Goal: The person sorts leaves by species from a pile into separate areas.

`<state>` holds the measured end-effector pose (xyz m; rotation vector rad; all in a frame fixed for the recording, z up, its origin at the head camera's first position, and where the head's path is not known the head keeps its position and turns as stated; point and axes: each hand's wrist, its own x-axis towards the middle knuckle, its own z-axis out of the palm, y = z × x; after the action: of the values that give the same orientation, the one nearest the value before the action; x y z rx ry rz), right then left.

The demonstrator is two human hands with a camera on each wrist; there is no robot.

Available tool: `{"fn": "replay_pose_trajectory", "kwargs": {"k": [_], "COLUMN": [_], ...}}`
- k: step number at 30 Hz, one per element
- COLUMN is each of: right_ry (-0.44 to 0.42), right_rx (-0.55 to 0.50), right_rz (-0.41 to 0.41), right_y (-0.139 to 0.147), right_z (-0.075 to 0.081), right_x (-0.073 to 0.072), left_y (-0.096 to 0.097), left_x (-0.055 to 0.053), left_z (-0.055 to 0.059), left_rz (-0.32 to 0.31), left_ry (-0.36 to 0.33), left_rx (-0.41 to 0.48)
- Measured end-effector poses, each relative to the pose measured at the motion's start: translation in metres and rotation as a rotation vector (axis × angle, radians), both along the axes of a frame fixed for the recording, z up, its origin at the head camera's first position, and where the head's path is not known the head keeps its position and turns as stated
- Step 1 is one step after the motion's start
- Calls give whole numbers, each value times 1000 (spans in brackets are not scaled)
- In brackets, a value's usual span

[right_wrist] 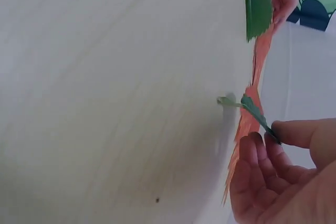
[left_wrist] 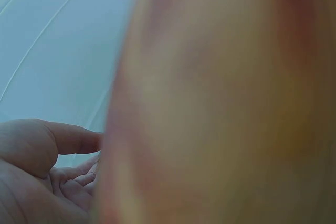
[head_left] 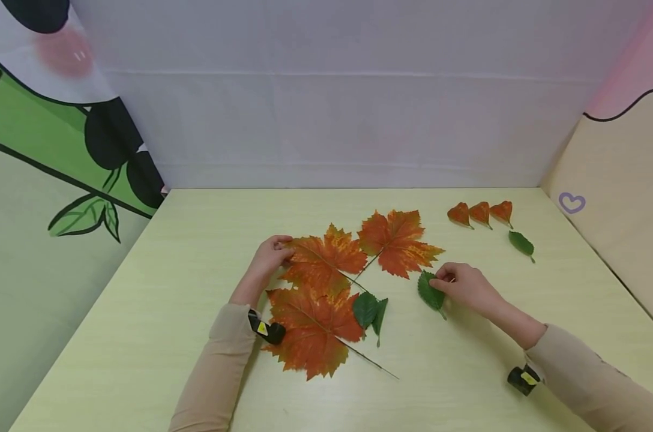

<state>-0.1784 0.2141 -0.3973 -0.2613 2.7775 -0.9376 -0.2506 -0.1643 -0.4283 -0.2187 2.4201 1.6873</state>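
Observation:
My left hand (head_left: pixel 267 261) pinches the left edge of an orange maple leaf (head_left: pixel 323 259). In the left wrist view a blurred orange-yellow surface (left_wrist: pixel 220 98) fills most of the frame and hides the fingertips. Between thumb and fingers, my right hand (head_left: pixel 471 290) holds a small green leaf (head_left: pixel 430 293) by its edge. Its short stalk hangs down, as the right wrist view also shows at the green leaf (right_wrist: pixel 253 109). A second maple leaf (head_left: pixel 312 330) lies below the first, overlapping it, and a third maple leaf (head_left: pixel 397 243) lies to the upper right.
Two green leaves, one flat (head_left: pixel 365 309) and one on edge (head_left: pixel 379 317), sit by the lower maple leaf. Small orange leaves (head_left: pixel 480 213) form a row at the back right, with another green leaf (head_left: pixel 521 243) below. Cloth walls (head_left: pixel 359 132) border the table (head_left: pixel 170 288).

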Motion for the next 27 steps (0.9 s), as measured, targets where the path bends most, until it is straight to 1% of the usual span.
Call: {"fn": "replay_pose_trajectory", "kwargs": {"k": [3,8,11,16,21,27], "right_ry": [42,57,60,104,117,117], "right_rx": [-13,-11,3,42,60,90], "right_rz": [-33,-62,-84,-136,-194,-298], "right_y": [7,20,29,46,66,88], "right_z": [-1,-2,-2,-2,-4,-3], "right_x": [-7,-23,-30,-43,-55,-65], "left_y": [-1,-1,0,0,-1,-1], "left_x": [-1,-1,-1,-1,-1,-2], "left_z": [-1,-1,-1,0,-1,-2], "left_rz": [-3,1,2,-2,-5,-9], "left_ry": [0,-4,-6,-4,-2,6], "left_rx": [-4,-9,-5,4,0,-10]}}
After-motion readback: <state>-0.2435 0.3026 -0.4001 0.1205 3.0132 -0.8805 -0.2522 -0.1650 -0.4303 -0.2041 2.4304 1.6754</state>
